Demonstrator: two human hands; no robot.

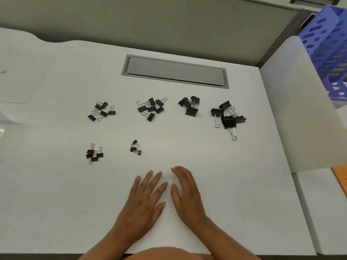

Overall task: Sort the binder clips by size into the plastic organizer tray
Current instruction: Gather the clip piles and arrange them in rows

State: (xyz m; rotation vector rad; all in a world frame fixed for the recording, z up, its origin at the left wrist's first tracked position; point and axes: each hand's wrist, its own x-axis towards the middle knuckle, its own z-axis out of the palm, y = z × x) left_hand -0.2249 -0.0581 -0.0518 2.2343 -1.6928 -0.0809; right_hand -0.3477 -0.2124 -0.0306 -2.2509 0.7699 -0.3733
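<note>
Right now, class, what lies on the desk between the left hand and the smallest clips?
Only bare white desk separates the left hand from the smallest clips, per the head view.

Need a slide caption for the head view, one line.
Both hands, left and right, rest flat on the white desk before six piles of black binder clips.

Open desk (187, 147) btwn hands & clip piles (150, 107); divider (293, 102) blocks right.
</note>
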